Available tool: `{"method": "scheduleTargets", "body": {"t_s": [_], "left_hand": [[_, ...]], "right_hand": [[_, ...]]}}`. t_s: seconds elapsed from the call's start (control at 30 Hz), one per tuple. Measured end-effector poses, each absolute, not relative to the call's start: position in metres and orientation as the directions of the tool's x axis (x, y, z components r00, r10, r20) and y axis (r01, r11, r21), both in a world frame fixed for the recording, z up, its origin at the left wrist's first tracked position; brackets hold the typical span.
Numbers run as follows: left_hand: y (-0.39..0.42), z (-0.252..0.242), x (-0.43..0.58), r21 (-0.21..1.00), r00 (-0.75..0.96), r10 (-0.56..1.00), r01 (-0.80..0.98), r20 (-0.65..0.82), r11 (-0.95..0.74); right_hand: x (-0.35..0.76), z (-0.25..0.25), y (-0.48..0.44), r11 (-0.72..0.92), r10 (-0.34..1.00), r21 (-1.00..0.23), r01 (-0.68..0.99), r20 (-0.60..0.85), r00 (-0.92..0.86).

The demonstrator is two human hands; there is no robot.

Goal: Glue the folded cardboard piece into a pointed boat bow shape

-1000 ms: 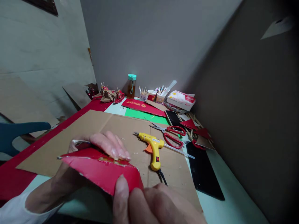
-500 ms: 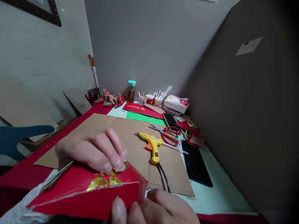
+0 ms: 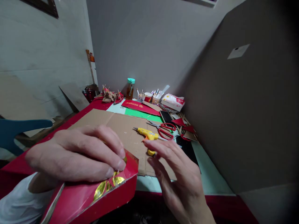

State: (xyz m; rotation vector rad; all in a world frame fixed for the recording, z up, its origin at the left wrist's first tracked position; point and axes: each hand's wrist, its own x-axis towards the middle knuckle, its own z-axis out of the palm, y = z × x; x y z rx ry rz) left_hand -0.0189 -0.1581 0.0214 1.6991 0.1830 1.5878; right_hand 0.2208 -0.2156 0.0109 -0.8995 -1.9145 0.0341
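Observation:
My left hand (image 3: pixel 77 154) lies over a red folded paper piece with gold print (image 3: pixel 98 193), fingers pressed down on its top edge, gripping it near my body. My right hand (image 3: pixel 177 177) is off the paper, fingers spread and stretched toward the yellow glue gun (image 3: pixel 147 135), which lies on the brown cardboard sheet (image 3: pixel 121 124). The fingertips hover just in front of the gun's handle and hide part of it. Nothing is in my right hand.
Red-handled scissors (image 3: pixel 164 130) lie right of the glue gun. A black phone (image 3: pixel 166 116), green paper (image 3: pixel 142 114), red envelope (image 3: pixel 140 106), cups of sticks (image 3: pixel 149 96), a bottle (image 3: pixel 130 88) and a tissue pack (image 3: pixel 173 102) sit behind. A tall cardboard panel (image 3: pixel 245 109) stands on the right.
My right hand let go of the red paper and moved up and forward toward the glue gun, fingers opening. My left hand kept hold of the paper, now lower and closer.

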Motion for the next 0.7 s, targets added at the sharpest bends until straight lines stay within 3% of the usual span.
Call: {"method": "scheduleTargets", "body": {"t_s": [0.1, 0.2, 0.33, 0.53, 0.6, 0.7], "left_hand": [[-0.158, 0.017, -0.017, 0.527, 0.243, 0.476, -0.232, 0.845, -0.817], [-0.153, 0.018, -0.017, 0.372, 0.327, 0.338, -0.048, 0.883, -0.927], [-0.144, 0.022, -0.015, 0.305, 0.345, 0.257, -0.092, 0.903, -0.948], [-0.145, 0.023, -0.011, 0.275, 0.29, 0.235, -0.105, 0.928, -0.956], [-0.151, 0.024, -0.011, 0.289, 0.287, 0.261, -0.061, 0.922, -0.955], [-0.159, 0.027, -0.011, 0.214, 0.303, 0.199, -0.017, 0.932, -0.977]], "right_hand": [[0.201, 0.027, -0.213, 0.839, 0.517, -0.353, 0.414, 0.754, -0.405], [0.186, 0.03, -0.21, 0.858, 0.479, -0.343, 0.382, 0.804, -0.353], [0.181, 0.029, -0.216, 0.861, 0.499, -0.411, 0.299, 0.798, -0.339], [0.195, 0.038, -0.234, 0.716, 0.695, -0.689, 0.112, 0.688, -0.21], [0.199, 0.038, -0.234, 0.71, 0.703, -0.691, 0.132, 0.689, -0.174], [0.199, 0.036, -0.23, 0.745, 0.666, -0.629, 0.22, 0.684, -0.298]]}}
